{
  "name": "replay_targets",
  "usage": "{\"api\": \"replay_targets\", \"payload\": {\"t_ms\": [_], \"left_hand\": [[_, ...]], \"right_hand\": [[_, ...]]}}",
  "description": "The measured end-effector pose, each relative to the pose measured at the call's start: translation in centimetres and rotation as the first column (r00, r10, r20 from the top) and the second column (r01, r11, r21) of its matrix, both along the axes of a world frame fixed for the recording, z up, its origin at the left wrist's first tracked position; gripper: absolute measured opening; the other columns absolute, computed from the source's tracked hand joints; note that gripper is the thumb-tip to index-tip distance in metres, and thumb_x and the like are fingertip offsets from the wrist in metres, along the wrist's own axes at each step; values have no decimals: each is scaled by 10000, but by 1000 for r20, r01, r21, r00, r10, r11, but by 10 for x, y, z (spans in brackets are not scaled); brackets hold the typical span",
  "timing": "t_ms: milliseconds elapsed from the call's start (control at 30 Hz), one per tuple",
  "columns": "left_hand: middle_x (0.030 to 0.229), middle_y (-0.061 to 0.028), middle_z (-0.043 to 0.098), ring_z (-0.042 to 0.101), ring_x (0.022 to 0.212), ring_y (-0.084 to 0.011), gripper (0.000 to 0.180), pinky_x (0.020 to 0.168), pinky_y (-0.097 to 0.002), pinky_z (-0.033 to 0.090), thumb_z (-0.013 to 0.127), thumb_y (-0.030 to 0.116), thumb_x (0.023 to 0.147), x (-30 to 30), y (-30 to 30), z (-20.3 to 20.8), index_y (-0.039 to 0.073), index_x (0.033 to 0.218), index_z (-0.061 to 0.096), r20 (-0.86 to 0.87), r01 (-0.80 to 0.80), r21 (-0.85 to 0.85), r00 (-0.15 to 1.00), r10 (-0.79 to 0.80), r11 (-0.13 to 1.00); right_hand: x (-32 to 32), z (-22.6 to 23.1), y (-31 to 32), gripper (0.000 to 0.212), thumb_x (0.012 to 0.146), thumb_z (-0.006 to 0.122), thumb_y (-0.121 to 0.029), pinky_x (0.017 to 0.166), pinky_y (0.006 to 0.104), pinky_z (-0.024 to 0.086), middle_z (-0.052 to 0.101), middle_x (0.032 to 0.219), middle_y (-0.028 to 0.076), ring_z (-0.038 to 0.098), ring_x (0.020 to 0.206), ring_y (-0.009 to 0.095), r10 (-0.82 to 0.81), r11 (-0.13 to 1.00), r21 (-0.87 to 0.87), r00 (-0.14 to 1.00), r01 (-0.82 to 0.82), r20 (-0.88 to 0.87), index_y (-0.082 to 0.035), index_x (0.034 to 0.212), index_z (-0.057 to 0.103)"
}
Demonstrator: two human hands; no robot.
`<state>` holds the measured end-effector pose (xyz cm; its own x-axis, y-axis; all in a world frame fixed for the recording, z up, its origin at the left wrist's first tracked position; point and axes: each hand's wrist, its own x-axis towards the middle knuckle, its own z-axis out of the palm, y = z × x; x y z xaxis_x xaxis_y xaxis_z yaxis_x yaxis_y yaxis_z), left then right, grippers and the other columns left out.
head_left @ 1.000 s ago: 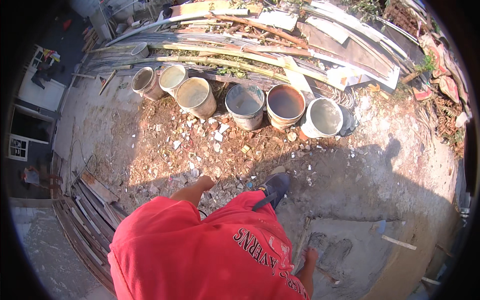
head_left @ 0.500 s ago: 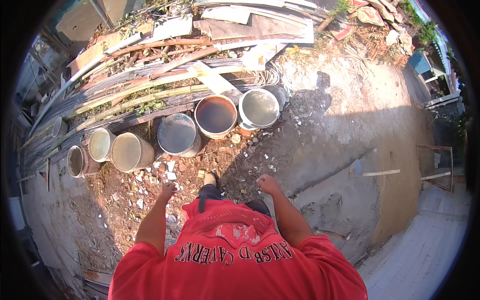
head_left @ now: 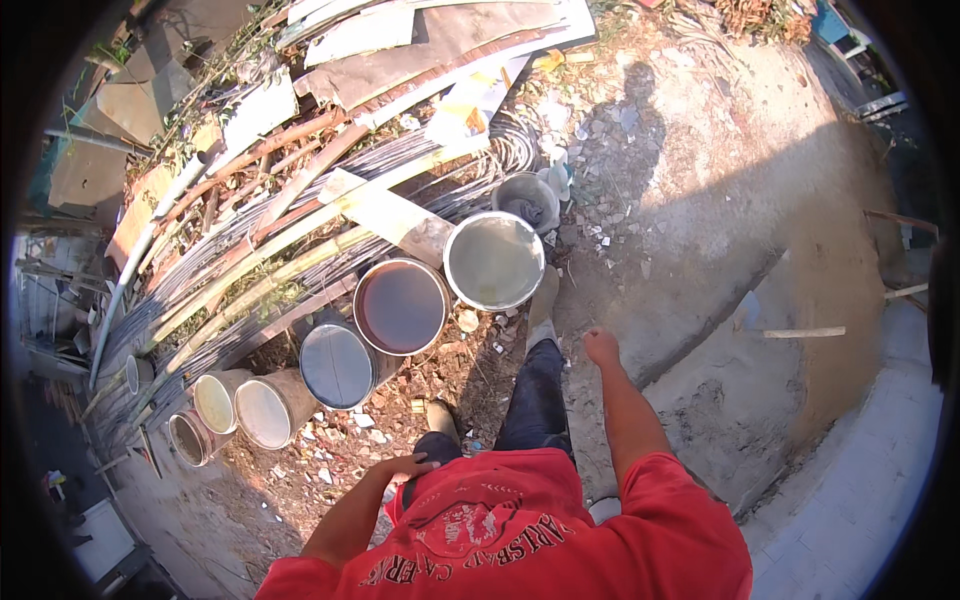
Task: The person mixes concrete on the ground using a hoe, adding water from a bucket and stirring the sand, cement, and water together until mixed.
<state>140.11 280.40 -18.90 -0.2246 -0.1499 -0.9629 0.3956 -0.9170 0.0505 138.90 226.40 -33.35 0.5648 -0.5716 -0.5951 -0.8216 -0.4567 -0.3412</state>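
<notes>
My left hand [head_left: 408, 467] rests against my left hip at the hem of the red shirt, fingers stretched out and holding nothing. To the right of my leg hangs my right hand [head_left: 600, 346], curled into a loose fist with no object showing in it. A white bucket [head_left: 494, 262] of cloudy greenish liquid stands nearest to it, just ahead of my right boot [head_left: 543, 300]. Beside that bucket are a brown-rimmed bucket [head_left: 402, 307] of dark liquid and a grey-blue bucket [head_left: 337, 366]. Neither hand touches a bucket.
Smaller buckets [head_left: 270, 410] continue the row to the left. A grey bucket [head_left: 525, 202] with dark contents sits behind the white one. Beyond lie long metal rods, boards [head_left: 390, 215] and pipes. Rubble covers the ground; a stick [head_left: 803, 332] lies by a sand pile at right.
I have stepped forward with my right leg, closer to the white bucket, and the view has turned. My left hand has drawn back to my hip and opened; my right hand remains curled.
</notes>
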Motion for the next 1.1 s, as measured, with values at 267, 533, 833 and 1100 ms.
{"api": "replay_targets", "payload": {"t_ms": [267, 533, 833, 1100], "left_hand": [[1551, -303, 237, 352, 1389, -484, 1057, 1118, -509, 366, 657, 752, 746, -112, -93, -48, 140, 1543, 328, 222, -63, 296, 975, -5, 953], [1202, -155, 670, 655, 1093, -327, 385, 932, -419, 514, 654, 298, 950, 189, -392, -98, 83, 1268, 626, 370, -95, -173, 916, 154, 980], [1281, -158, 572, 600, 1150, -340, 486, 922, -452, 526, 725, 178, 844, 510, -568, -244, 140, 1307, 581, 909, 177, -249, 382, 166, 952], [1354, -177, 465, 527, 1214, -423, 692, 975, -501, 484, 790, 161, 719, 478, -646, -224, 200, 1354, 518, 784, 297, -435, 589, 195, 850]], "right_hand": [[196, -296, -124, 515, 874, 647, -469, 882, 506, 510, 680, 1082, 264, 650, 1030, 417, 41, 999, 26, 998, -43, 45, 12, 1060, 670], [331, -425, -226, 623, 803, 748, -373, 771, 438, 513, 664, 1024, 281, 645, 912, 366, -437, 857, 284, 899, 430, -45, 82, 1179, 549], [389, -172, -173, 392, 789, 592, -217, 770, 501, 469, 600, 871, 259, 597, 811, 455, -341, 890, 386, 916, 243, 209, 47, 1064, 498], [387, 21, -219, 424, 826, 617, -116, 876, 389, 467, 581, 1094, 168, 579, 945, 249, -480, 813, 488, 841, 319, 249, 34, 1192, 467]]}}
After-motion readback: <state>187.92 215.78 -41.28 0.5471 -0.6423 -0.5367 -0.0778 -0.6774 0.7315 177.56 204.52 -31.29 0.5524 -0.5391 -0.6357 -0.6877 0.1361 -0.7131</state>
